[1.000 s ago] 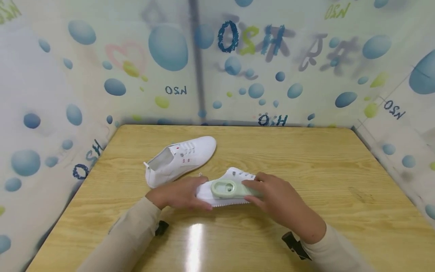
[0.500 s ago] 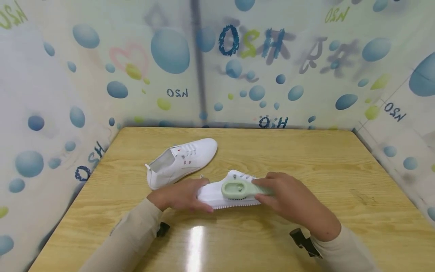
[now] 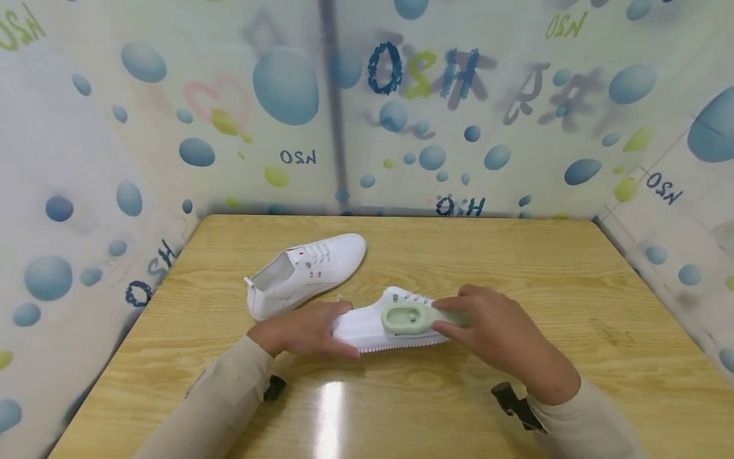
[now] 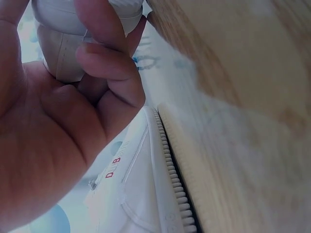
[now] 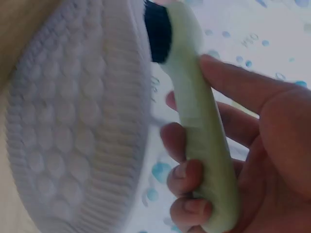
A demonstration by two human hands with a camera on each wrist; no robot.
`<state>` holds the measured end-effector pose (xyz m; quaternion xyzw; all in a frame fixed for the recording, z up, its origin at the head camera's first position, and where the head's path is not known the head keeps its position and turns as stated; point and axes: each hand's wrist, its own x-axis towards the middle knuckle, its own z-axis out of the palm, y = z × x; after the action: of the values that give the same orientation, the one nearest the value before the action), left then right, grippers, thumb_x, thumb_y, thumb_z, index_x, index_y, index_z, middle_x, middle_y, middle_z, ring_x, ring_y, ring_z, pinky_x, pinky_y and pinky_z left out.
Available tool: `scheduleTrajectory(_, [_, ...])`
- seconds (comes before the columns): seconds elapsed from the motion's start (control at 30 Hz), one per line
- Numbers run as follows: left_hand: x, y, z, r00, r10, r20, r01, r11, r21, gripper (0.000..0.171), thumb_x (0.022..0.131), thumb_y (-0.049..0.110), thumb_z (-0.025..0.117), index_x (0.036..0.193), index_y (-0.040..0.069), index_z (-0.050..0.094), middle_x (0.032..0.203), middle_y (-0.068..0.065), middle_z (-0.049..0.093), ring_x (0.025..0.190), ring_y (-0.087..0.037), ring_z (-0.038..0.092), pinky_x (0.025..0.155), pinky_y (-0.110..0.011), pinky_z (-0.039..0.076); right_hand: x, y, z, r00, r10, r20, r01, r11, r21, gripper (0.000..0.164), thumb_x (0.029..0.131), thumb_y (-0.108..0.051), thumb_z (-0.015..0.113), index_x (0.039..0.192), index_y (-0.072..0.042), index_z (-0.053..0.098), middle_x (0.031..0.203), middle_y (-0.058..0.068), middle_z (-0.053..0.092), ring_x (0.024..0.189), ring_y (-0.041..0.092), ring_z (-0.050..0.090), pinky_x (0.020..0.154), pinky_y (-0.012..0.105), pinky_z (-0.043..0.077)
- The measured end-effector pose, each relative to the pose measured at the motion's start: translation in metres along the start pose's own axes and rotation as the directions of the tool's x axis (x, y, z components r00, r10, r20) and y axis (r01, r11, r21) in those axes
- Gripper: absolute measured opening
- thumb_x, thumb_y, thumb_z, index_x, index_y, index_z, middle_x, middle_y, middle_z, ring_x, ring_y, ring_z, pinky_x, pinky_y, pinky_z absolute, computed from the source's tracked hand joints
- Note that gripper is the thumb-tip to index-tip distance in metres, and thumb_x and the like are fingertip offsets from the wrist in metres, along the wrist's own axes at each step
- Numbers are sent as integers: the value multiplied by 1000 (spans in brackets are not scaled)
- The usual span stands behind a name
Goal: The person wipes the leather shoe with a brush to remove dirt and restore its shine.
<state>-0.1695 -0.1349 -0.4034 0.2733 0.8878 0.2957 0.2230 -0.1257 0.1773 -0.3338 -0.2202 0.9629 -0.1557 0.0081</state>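
My left hand (image 3: 306, 328) grips the heel of a white lace-up shoe (image 3: 357, 326), which lies tipped so its side faces up. In the left wrist view, curled fingers wrap that shoe's heel (image 4: 60, 56). A pale green shoe brush (image 3: 401, 319) is held by its handle in my right hand (image 3: 499, 335), its head over the side of the shoe near the laces. Dark bristles (image 5: 159, 34) meet the shoe's edge in the right wrist view, where the knobbly sole (image 5: 73, 121) also shows. The shoe's toe is hidden behind my right hand in the head view.
A second white shoe (image 3: 338, 255) with red lettering stands upright just behind my left hand, toe pointing back right. Both are on a wooden table (image 3: 516, 255). A wall covering (image 3: 355, 146) with blue dots surrounds the table's back and sides.
My right hand has slid the brush to the right along the shoe's side, from near the heel part toward the toe. My left hand keeps its hold on the heel.
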Motion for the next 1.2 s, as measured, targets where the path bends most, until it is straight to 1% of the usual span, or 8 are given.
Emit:
scheduleTrajectory(0.17, [0,0,0,1000,2,6,-2,1000,0,51,79,54,79,105,19,54,86,4,61,76,-10,60,67,-27,50,4,-5,11,998,-56,-37,55,998,-27,32,92,-40,71,118,-21,75,85,-3,60,67,7,46,56,24,40])
scheduleTrajectory(0.3, [1,-2,1,1000,21,-2,-21,999,26,50,79,56,78,103,19,54,84,5,61,75,-9,59,68,-26,49,1,-1,3,999,-30,-22,29,998,-53,32,91,-38,72,117,-21,75,84,-3,61,66,8,47,56,25,40])
scheduleTrajectory(0.4, [2,-2,0,1000,22,-1,-22,1000,15,50,79,56,78,102,19,54,83,5,61,71,-9,61,68,-27,50,-3,5,-9,1000,6,4,-6,999,-49,33,91,-39,72,118,-21,75,84,-4,62,66,10,46,56,26,38])
scheduleTrajectory(0.5, [2,-2,0,1000,13,5,-13,1000,-6,49,80,55,79,103,19,54,83,4,62,69,-9,62,69,-27,50,-4,7,-13,1000,23,14,-23,999,-34,34,91,-40,72,119,-22,74,84,-5,61,65,11,45,55,27,37])
scheduleTrajectory(0.73, [2,-2,-1,1000,10,7,-10,1000,-8,50,80,54,79,106,18,55,86,4,62,74,-9,61,69,-27,51,6,-4,11,999,-44,-9,43,998,-35,34,92,-40,71,120,-21,74,87,-1,61,66,8,47,57,26,40])
scheduleTrajectory(0.8, [4,-1,-2,1000,11,12,-11,1000,-12,49,80,54,79,105,18,55,86,3,62,73,-10,62,68,-28,51,6,-4,12,999,-36,-13,35,998,-55,34,91,-39,72,120,-21,73,88,-1,61,66,9,47,57,26,41])
scheduleTrajectory(1.07, [2,-6,-6,1000,-7,-1,7,998,58,53,78,57,79,105,18,56,82,7,61,78,-8,58,75,-27,48,-2,7,-11,1000,13,21,-11,998,-64,34,92,-39,71,121,-21,73,87,-3,61,66,10,47,56,28,39])
scheduleTrajectory(1.2, [-1,-10,-9,1000,-18,-5,18,999,44,53,77,55,80,104,17,56,84,6,61,79,-9,59,75,-28,48,-1,9,-8,1000,11,14,-10,998,-60,34,93,-39,70,121,-21,72,90,-1,63,67,11,48,58,29,41])
